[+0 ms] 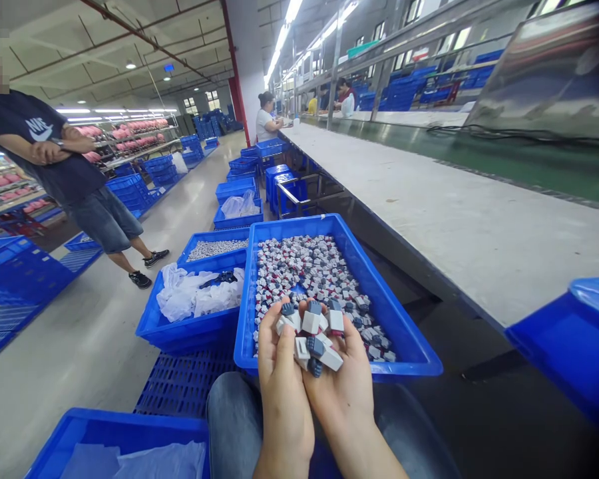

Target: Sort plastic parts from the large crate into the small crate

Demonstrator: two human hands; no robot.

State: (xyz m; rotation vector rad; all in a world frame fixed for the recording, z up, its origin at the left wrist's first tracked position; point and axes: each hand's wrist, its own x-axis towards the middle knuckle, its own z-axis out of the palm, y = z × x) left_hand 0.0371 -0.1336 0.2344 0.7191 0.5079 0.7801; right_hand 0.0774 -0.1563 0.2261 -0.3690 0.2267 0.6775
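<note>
My left hand (282, 386) and my right hand (347, 382) are cupped side by side, palms up, over my lap. Together they hold a heap of small white, grey and red plastic parts (313, 336). The fingers of both hands curl round the heap. Just beyond the fingertips lies a blue tray (404, 332) filled with many more of the same parts (312, 266). My knee in grey trousers (229, 412) shows below the hands.
A long grey workbench (429, 193) runs along the right. A blue bin (574, 346) stands at the near right. Left of the tray, a blue crate (180, 329) holds white plastic bags. A person in a dark shirt (64, 159) stands at left; seated workers sit far down the bench.
</note>
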